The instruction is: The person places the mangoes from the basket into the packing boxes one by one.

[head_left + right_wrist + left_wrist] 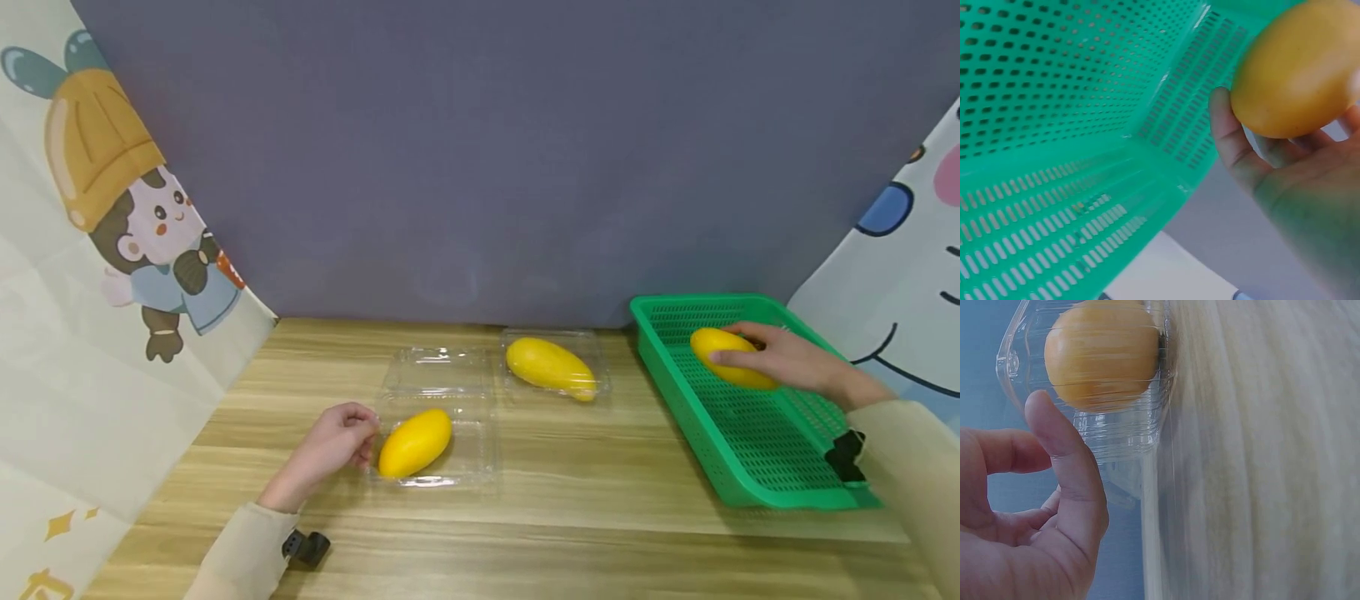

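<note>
In the head view, my right hand (787, 358) grips a yellow mango (723, 354) over the green basket (686, 425), thumb on the near side and fingers on the far side. The right wrist view shows the same mango (1297, 69) resting against the fingers, beside the basket's perforated walls. My left hand (339, 442), fingers loosely bent and holding nothing, is at the left edge of an opened clear plastic clamshell box (472, 446). Another mango (416, 443) lies tilted in that box's near half. Its clear lid (442, 373) lies folded back.
Behind and right of the opened box, a second clear plastic box (596, 343) holds a mango (547, 365). The wooden table (555, 533) ends at a grey back panel (450, 167). Printed cloths (67, 375) hang at both sides.
</note>
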`<move>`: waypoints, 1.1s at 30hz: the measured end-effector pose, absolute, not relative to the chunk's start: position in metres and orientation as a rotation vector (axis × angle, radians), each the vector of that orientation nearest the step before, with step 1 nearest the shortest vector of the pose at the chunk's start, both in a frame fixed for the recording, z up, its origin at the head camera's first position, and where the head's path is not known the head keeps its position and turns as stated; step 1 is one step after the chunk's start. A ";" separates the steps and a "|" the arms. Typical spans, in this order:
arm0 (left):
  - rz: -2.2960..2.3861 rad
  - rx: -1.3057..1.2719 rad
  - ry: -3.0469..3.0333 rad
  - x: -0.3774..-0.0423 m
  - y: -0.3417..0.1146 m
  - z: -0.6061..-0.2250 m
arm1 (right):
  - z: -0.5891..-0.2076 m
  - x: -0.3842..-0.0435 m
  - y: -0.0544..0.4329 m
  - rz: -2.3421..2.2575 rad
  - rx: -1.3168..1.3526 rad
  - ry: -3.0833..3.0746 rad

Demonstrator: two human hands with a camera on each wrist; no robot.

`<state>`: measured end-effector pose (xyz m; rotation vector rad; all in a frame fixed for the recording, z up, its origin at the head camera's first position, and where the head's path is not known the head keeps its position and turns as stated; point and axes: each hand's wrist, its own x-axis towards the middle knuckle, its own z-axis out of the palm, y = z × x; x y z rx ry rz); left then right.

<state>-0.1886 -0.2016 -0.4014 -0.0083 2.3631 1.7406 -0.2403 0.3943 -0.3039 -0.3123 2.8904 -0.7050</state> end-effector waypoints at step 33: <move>1.758 -0.014 2.350 -0.187 -0.199 -0.401 | -0.275 -0.239 0.321 -0.727 -0.556 2.892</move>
